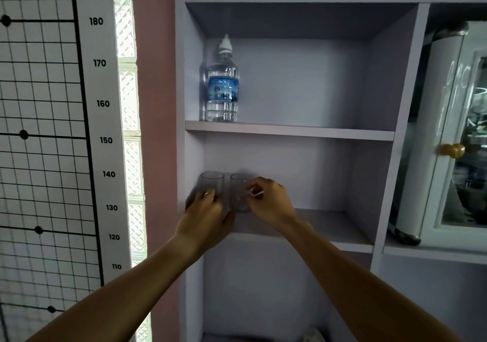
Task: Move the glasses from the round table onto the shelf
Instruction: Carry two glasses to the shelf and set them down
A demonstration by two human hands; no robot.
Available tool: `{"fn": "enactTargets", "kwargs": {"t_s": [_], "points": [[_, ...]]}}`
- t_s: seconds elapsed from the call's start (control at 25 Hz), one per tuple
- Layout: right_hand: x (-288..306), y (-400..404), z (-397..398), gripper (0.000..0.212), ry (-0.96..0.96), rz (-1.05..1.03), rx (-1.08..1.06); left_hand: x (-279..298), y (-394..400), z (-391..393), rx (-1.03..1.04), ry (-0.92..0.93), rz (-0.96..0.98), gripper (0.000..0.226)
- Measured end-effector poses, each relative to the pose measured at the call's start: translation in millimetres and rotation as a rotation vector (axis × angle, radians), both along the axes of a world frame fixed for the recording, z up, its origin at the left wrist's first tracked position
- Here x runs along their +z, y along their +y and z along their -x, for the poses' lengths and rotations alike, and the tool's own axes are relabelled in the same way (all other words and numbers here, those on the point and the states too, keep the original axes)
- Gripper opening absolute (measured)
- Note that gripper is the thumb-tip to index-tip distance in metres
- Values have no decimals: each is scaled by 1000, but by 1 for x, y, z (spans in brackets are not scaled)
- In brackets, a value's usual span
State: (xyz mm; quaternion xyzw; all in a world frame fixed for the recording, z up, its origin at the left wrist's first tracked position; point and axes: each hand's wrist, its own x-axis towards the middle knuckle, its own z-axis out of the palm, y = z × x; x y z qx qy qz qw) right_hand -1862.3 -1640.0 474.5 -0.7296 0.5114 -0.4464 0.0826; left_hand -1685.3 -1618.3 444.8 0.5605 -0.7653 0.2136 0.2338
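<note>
We hold two upright glasses side by side on the shelf (329, 225): our left hand (208, 213) grasps the left glass (212, 183), our right hand (271, 204) the right glass (238, 191).

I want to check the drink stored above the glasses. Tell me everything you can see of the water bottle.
The water bottle is clear plastic with a white cap and a blue printed label around its middle. It stands upright, closed, at the left end of the upper shelf board, close to the cabinet's left wall; whether it touches the wall cannot be told. Neither hand touches it.
</note>
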Motion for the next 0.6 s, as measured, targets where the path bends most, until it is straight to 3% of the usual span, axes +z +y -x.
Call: {"fn": "enactTargets", "kwargs": {"t_s": [0.24, 0.4, 0.6], "points": [[-2, 3, -1, 33, 50, -28, 83, -4, -4, 3, 67, 2, -48, 54], [-5, 1, -4, 39, 63, -54, 114, -4, -4, 2, -8, 1, -53, 48], [-11, -3, -6, 38, 66, -73, 88, -4, 0, 1, 25, 138, -110, 49]]}}
